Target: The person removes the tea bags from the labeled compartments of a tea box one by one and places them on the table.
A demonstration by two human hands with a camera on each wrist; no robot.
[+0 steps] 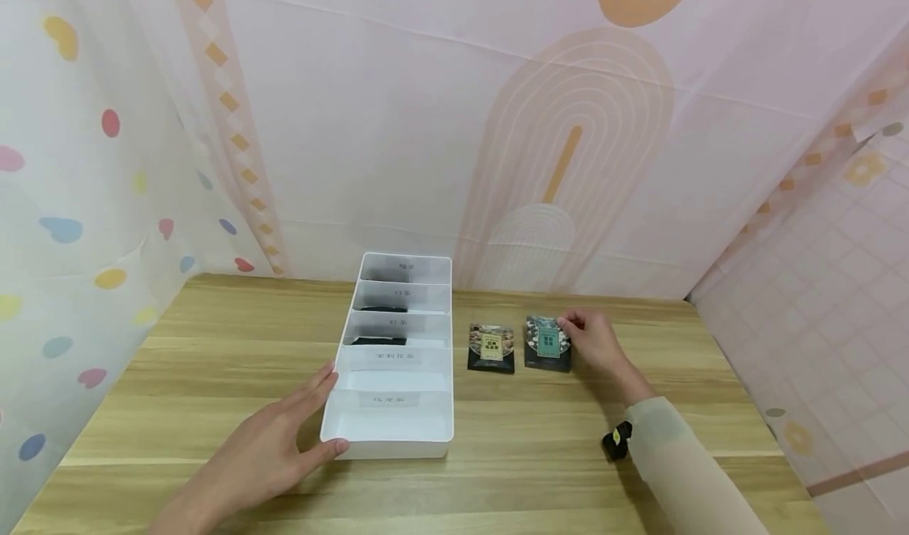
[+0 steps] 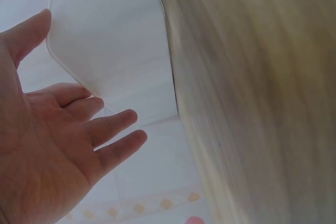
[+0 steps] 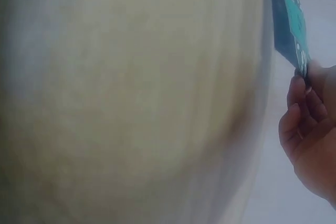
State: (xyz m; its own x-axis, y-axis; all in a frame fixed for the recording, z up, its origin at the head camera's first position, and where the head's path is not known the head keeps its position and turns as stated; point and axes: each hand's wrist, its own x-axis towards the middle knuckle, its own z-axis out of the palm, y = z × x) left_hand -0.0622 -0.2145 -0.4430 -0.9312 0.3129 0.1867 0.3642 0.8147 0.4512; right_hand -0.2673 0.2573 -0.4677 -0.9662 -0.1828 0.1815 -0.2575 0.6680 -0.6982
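A white compartment box [image 1: 394,450] with printed labels stands on the table. My left hand [image 1: 266,444] rests at its near left corner, thumb on the front edge and the loosely extended fingers along the left side. In the left wrist view, that hand [image 2: 58,129] lies against the box wall [image 2: 115,35]. A black sachet with a green label [image 1: 548,344] is pinched at its upper right corner by my right hand [image 1: 596,344]. The right wrist view shows the sachet [image 3: 292,22] raised edge-on between thumb and fingers. Left of it lies a black sachet with a yellow label [image 1: 491,349].
Dark packets [image 1: 379,341] sit in the back compartments of the box; the two nearest show bare white floors. A small black object [image 1: 616,441] hangs at the right wrist. Patterned curtains [image 1: 355,125] border the wooden table [image 1: 234,338] behind and at both sides.
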